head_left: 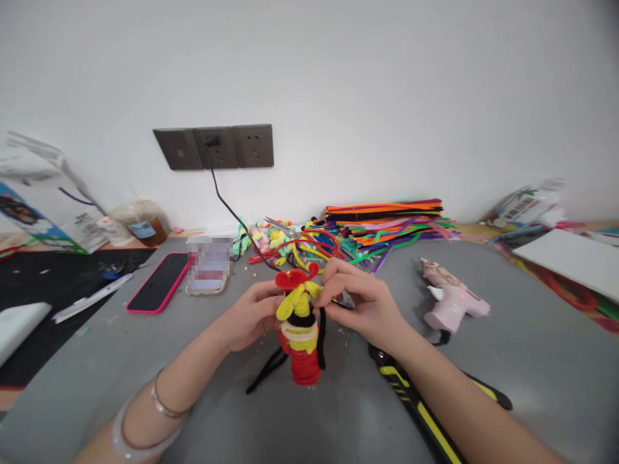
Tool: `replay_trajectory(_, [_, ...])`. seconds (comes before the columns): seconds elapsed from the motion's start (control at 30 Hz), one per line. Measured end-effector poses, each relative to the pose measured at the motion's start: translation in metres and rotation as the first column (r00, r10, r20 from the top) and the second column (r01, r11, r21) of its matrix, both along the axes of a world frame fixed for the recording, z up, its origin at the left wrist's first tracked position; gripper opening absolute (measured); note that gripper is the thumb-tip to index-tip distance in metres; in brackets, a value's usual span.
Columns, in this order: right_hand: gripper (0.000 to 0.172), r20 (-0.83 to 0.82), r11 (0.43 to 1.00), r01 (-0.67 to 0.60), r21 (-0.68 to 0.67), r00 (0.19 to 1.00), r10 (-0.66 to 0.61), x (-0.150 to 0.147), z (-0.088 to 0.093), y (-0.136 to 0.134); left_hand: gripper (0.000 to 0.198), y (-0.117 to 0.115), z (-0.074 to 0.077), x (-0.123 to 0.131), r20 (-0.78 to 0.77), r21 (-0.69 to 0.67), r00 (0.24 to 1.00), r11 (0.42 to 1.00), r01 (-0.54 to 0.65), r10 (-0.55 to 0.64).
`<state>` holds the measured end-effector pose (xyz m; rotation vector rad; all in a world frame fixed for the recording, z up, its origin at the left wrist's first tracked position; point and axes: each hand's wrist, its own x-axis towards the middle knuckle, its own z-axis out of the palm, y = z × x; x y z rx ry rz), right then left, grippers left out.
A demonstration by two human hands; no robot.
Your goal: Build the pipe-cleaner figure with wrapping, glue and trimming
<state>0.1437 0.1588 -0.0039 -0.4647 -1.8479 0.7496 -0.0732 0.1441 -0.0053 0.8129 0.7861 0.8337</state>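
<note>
A small pipe-cleaner figure (300, 335) of red, yellow and black stands upright in mid-frame above the grey mat (507, 361). My left hand (251, 314) is closed around its left side near the top. My right hand (360, 298) pinches the yellow and red loops at the figure's head, fingers pressed together. A black pipe cleaner (265, 372) trails from the figure down to the mat on the left. Bracelets circle my left wrist.
A pink glue gun (452, 298) lies right of my hands. A stack of coloured pipe cleaners (387, 222) and scissors (280, 227) sit at the back. A pink-cased phone (159, 282) lies left. A black-and-yellow tool (416, 403) rests under my right forearm.
</note>
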Motion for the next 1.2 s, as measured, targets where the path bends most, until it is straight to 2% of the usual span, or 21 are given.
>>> replay_trajectory(0.33, [0.021,-0.008,0.999,0.026,-0.035,1.000,-0.027,-0.002,0.003,-0.001,0.039,0.002,-0.001,0.000,0.035,0.054,0.999,0.998,0.016,-0.018])
replay_trajectory(0.47, [0.016,0.009,0.998,0.045,-0.053,0.999,-0.044,-0.003,0.002,-0.001,0.040,0.003,0.000,0.002,0.041,0.023,0.999,1.000,-0.018,0.017])
replay_trajectory(0.67, [0.013,0.026,0.991,0.106,-0.085,0.994,-0.104,-0.005,-0.005,0.001,0.046,0.007,-0.003,0.004,0.014,-0.016,0.988,0.988,-0.153,0.153])
replay_trajectory(0.87, [0.011,0.049,0.989,0.140,-0.044,0.989,-0.138,-0.006,-0.004,0.000,0.048,0.008,-0.006,0.002,-0.041,0.048,0.989,0.989,-0.142,0.144])
replay_trajectory(1.2, [0.014,0.148,0.976,0.214,-0.031,0.967,-0.208,-0.006,-0.007,-0.001,0.049,0.008,-0.005,0.001,-0.064,0.040,0.982,0.984,-0.176,0.178])
